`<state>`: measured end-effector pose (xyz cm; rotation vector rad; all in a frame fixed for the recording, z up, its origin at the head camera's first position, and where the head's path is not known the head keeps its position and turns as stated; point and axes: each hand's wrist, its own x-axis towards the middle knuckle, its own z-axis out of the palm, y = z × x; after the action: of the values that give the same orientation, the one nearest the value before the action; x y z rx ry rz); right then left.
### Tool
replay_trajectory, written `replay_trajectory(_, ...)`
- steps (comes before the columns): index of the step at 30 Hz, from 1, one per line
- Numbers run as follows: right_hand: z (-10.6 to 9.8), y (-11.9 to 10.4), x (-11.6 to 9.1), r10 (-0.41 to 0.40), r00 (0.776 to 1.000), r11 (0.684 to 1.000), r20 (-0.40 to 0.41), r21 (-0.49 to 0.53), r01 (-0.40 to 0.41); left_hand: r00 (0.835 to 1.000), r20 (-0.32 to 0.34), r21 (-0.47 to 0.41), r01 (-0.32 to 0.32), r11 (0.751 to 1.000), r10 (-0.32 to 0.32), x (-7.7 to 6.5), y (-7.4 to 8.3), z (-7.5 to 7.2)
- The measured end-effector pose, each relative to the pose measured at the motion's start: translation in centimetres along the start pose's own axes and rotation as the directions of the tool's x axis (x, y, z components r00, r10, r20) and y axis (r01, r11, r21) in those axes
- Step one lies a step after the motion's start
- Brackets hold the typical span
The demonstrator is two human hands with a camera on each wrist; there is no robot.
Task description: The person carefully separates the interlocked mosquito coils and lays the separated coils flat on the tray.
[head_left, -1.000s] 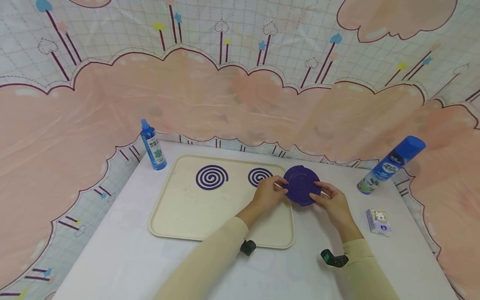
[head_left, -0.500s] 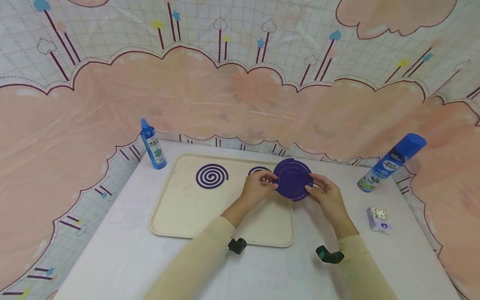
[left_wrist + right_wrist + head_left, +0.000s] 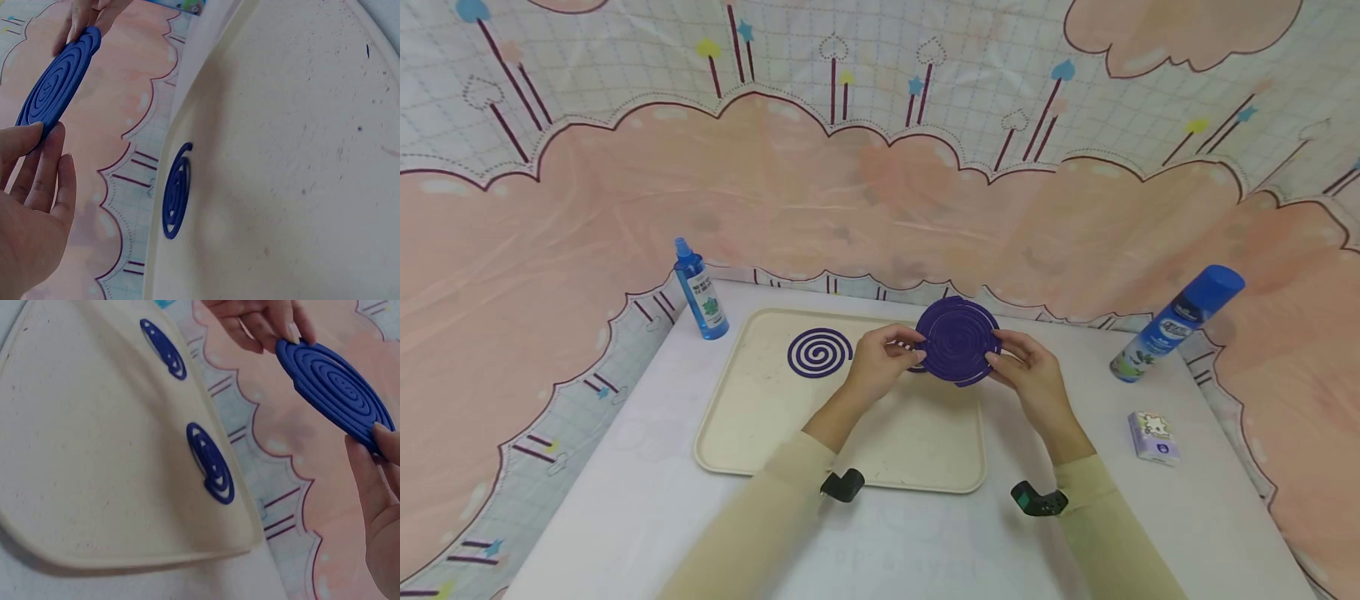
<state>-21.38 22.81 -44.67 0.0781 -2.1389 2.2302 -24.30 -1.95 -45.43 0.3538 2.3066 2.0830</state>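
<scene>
Left hand (image 3: 880, 362) and right hand (image 3: 1033, 375) both closed to a pinch, thumb against fingers, each gripping opposite edges of the same dark violet-blue, flat round disc of tightly wound spiral coils (image 3: 958, 342). Left thumb on the disc's face, fingertips behind the edge; its remaining fingers reach past, fairly straight. Right hand has a matching pinch on the far edge.

Disc: rings packed close with thin gaps between them, rim uneven, a blunt coil end sticking out at the edge. Looks purple from the head camera, bluer from the wrists. Held up off the surface, tilted, face toward the head camera, over the tray's back right part. Layer count: can't tell.

Below: cream rectangular tray (image 3: 775, 417), rounded corners, low raised rim, dark specks on its floor. Two loose, open-wound violet-blue spirals lie flat in it along the back: left spiral (image 3: 818, 353) fully visible; right spiral (image 3: 212, 465) mostly blocked in the head view by left hand and disc, clear from the right wrist.

Further out on the white table (image 3: 917, 542): blue spray bottle with white label (image 3: 703, 300) at back left, tall blue-capped aerosol can (image 3: 1176, 325) at back right, small white-and-lilac box (image 3: 1153, 437) nearer the person than the can.
</scene>
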Motion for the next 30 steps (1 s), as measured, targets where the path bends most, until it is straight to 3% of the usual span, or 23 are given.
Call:
replay_trajectory(8, 2.3, -1.6, 0.7, -0.055, 0.997, 0.997, 0.049, -0.057, 0.058, 0.998, -0.042, 0.032, -0.042, 0.999, 0.043, -0.3, 1.5, -3.2)
replay_trajectory(15, 4.1, -2.9, 1.2, -0.08, 0.992, 0.996, 0.093, -0.031, 0.083, 0.994, -0.084, 0.007, -0.073, 0.997, 0.073, -0.7, 2.5, -5.2)
replay_trajectory(21, 5.1, -3.4, 1.5, -0.068, 0.992, 0.998, 0.109, 0.007, 0.068, 0.989, -0.122, -0.007, -0.084, 0.996, 0.083, -1.1, 2.9, -6.1)
replay_trajectory(30, 5.6, -3.2, 1.2, -0.054, 0.993, 0.998, 0.108, -0.03, 0.058, 0.985, -0.157, -0.021, -0.075, 0.997, 0.071, -1.5, 2.8, -6.4)
